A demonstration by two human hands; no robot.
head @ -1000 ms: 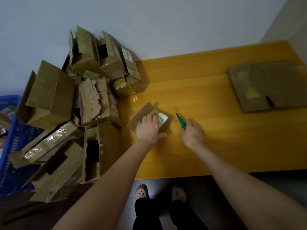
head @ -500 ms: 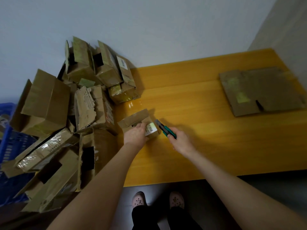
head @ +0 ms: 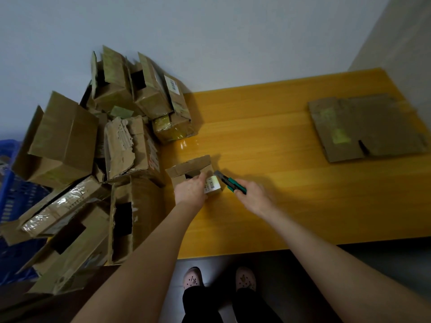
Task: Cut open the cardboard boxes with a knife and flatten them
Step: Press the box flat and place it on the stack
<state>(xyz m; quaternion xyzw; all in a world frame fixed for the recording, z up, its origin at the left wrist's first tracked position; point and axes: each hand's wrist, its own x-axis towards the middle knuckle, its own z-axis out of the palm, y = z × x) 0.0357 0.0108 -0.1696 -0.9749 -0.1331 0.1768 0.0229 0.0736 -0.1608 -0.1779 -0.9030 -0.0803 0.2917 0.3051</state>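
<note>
Small cardboard box [head: 193, 170] sits on the yellow tabletop [head: 279, 210] toward its left end, about midway between the far and near edges, just beside the pile of boxes [head: 98, 159]. One flap stands up at the box's far side, and a white barcode label [head: 212, 184] is on its right near face. Left hand [head: 190, 191] grips the small box from the near side, fingers curled over the top edge and thumb by the label. Right hand [head: 253, 197] is closed around a green-handled utility knife [head: 229, 183], just right of the box. The knife's front end points up-left at the box's right upper corner; cannot tell if the blade touches the cardboard. The hands are near each other but apart. The pile of opened, torn and taped boxes covers the tabletop's left end, stacked against the wall [head: 210, 31] and spilling past the left and near edges. A blue plastic crate [head: 11, 199] is partly visible behind the pile at far left. Flattened cardboard [head: 366, 127] lies flat near the tabletop's far right corner, well apart from the hands, with yellowish tape patches on it. Below the near edge are a dark floor and the person's two light shoes [head: 192, 277].
</note>
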